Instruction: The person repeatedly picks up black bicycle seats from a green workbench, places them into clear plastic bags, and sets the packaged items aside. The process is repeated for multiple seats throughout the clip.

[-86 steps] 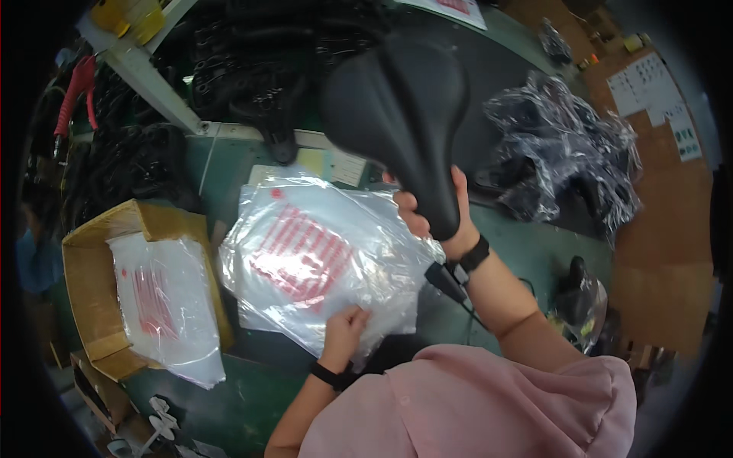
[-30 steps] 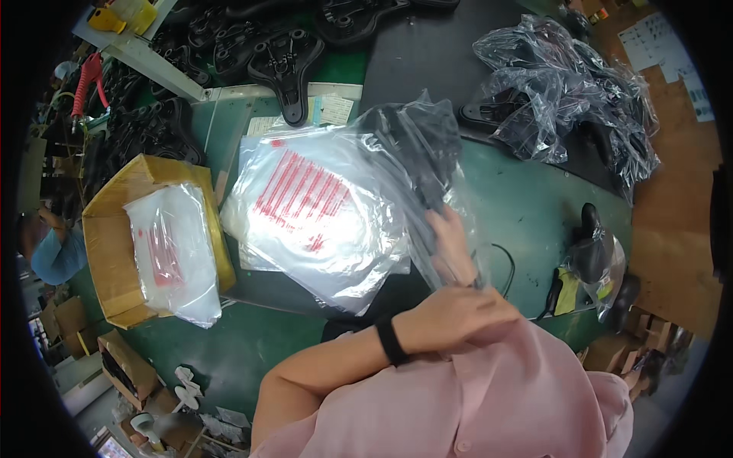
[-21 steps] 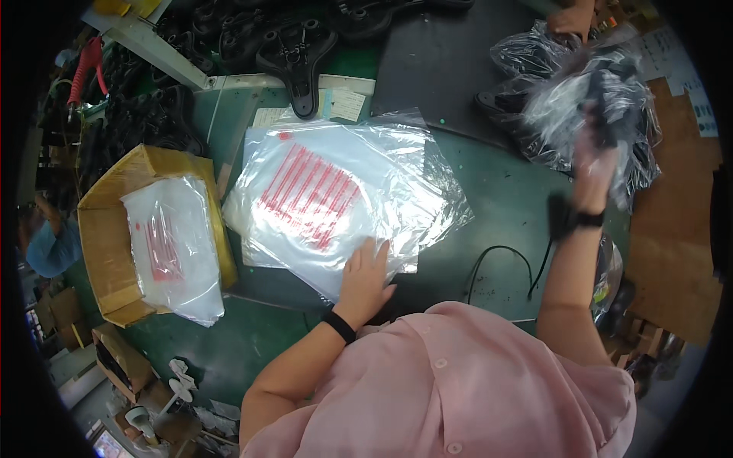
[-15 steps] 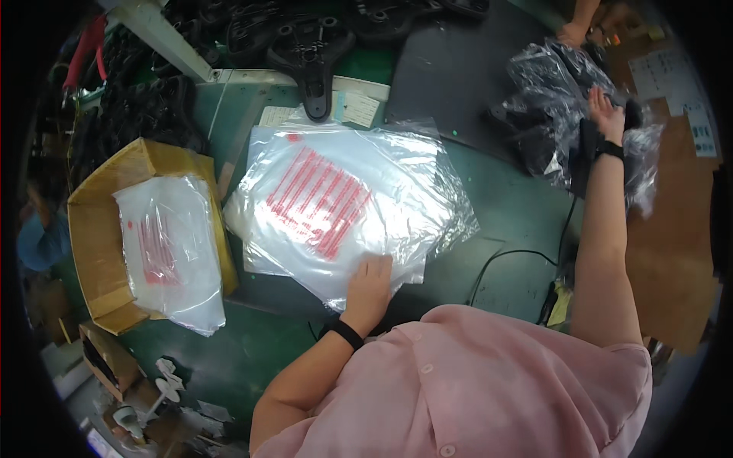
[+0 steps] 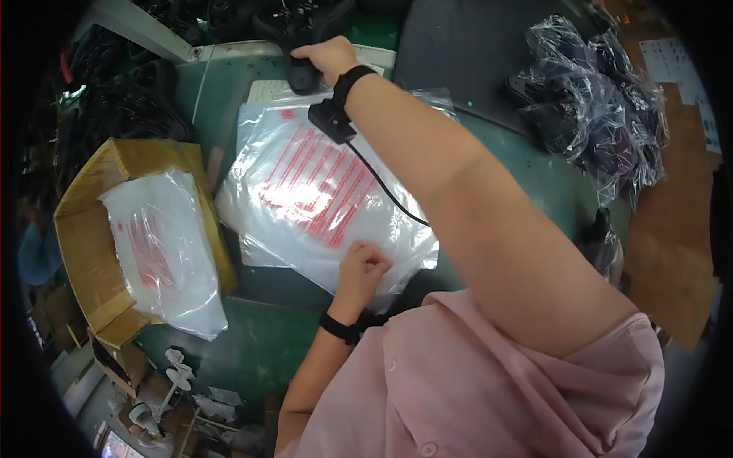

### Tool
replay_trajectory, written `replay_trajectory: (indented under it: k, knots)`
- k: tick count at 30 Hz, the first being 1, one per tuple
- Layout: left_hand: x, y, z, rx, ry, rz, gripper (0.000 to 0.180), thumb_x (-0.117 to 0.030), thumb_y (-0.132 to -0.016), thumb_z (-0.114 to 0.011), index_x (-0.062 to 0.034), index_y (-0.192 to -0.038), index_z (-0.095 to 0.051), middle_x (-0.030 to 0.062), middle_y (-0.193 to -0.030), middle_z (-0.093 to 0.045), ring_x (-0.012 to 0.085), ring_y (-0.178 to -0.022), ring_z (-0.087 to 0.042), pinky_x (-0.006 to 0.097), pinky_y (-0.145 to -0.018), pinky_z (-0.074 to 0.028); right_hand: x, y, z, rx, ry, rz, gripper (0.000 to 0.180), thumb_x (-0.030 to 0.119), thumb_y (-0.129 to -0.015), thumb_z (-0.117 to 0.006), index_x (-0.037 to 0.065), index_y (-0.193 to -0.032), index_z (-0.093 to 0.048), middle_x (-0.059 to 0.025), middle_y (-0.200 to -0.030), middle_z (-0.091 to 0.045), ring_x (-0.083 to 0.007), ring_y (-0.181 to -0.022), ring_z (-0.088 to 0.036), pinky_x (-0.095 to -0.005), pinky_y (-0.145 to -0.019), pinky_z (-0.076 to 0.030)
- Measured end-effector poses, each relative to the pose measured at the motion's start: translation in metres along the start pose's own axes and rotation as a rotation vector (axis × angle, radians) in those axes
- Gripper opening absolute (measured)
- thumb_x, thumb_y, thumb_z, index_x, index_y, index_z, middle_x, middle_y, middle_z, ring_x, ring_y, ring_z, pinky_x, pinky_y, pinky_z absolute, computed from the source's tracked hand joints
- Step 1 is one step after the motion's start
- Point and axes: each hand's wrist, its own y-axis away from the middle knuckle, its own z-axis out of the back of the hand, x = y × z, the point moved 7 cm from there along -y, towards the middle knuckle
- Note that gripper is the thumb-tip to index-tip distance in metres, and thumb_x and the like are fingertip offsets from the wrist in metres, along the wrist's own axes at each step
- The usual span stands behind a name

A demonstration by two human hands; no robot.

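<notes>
the right hand point(image 5: 330, 57) reaches far across the green bench point(image 5: 252, 359), its fingers curled around the narrow nose of a black bicycle saddle point(image 5: 301, 30) that lies at the far edge among other black saddles. a small black device point(image 5: 330, 122) hangs under its wrist, with a thin cable running back along the forearm. below that arm lies a stack of clear plastic bags point(image 5: 328, 198) with red print. the left hand point(image 5: 363, 267) rests on the near edge of this stack, fingers bent and pinching the top bag. left of the left hand stands a cardboard box point(image 5: 114, 229) filled with more bags. right of the right arm sits a heap of bagged saddles point(image 5: 595, 99).
</notes>
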Motion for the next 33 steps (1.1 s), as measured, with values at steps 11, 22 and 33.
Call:
replay_trajectory:
  k: [11,22,33]
  knots:
    - [0.011,-0.006,0.019,-0.111,-0.037,0.015,0.009,-0.004,-0.082,-0.066,-0.0022,-0.091,-0.065,0.0022,-0.07,-0.058,0.0077,-0.059,-0.053,0.022,-0.053,-0.044,0.037,0.099,0.082,0.566,-0.577,-0.326,0.031,0.005,-0.077,-0.063,0.002,-0.108,-0.055,-0.0144,-0.1,-0.062,-0.0244,-0.082,-0.066,-0.0408,-0.075,-0.057]
    - [-0.061,-0.017,-0.061,0.146,0.144,-0.076,0.008,-0.008,-0.085,-0.064,0.0004,-0.084,-0.065,0.0026,-0.07,-0.062,0.0082,-0.06,-0.056,0.022,-0.056,-0.045,-0.007,0.365,0.243,0.539,-0.627,-0.465,0.075,-0.006,-0.062,-0.051,0.0,-0.135,-0.036,-0.023,-0.111,-0.059,-0.0388,-0.088,-0.066,-0.045,-0.074,-0.058]
    - [-0.027,0.03,0.042,-0.217,0.928,-0.077,0.017,-0.021,-0.096,-0.054,-0.0048,-0.1,-0.06,0.0014,-0.085,-0.062,0.0095,-0.071,-0.057,0.025,-0.068,-0.047,-0.04,0.359,0.293,0.167,-0.388,-0.141,0.074,-0.007,-0.062,-0.05,0.001,-0.135,-0.034,-0.0154,-0.106,-0.059,-0.0255,-0.09,-0.064,-0.0356,-0.08,-0.053]
